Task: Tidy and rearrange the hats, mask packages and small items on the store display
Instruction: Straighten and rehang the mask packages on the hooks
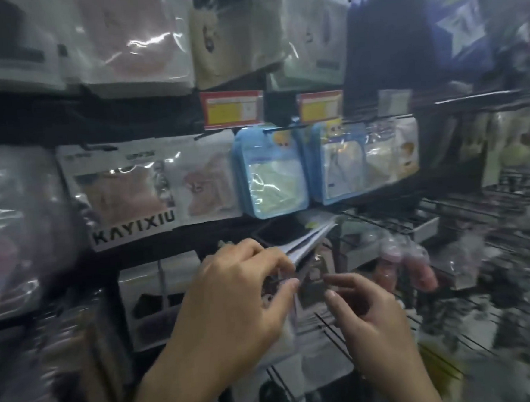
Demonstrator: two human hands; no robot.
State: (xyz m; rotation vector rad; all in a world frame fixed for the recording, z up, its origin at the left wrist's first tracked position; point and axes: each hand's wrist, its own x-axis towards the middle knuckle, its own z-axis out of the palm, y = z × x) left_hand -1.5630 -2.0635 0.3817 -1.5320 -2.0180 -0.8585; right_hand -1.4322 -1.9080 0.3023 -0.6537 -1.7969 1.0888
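**Left hand on the stack, low on the display**

My left hand (239, 293) is curled round a stack (310, 240) of flat mask packs, fingers over the top and thumb below. I hold it edge-on, so its white edges fan up and to the right. The stack sits low in the middle of the display, under the blue packs (271, 175) and in front of the wire rack (477, 204).

My right hand (368, 306) is just beside it on the right, fingers bent. Forefinger and thumb reach toward a dark pack (312, 291) at the stack's lower end. The view is too blurred for me to tell whether they pinch it or only come near.

The two blue packs hang side by side, each with a clear window, and above each is a red and yellow price tag (232, 109). Left of them hangs a KAYIXIU pack (125, 191) with something pink inside, and a second pink-filled pack touches it on its right. More clear-wrapped packs fill the top row and the left edge.

Right of my hands, small bags (412, 262) with pinkish contents lie on the rack. At top right is a dark blue item (417, 23); I cannot tell what it is.
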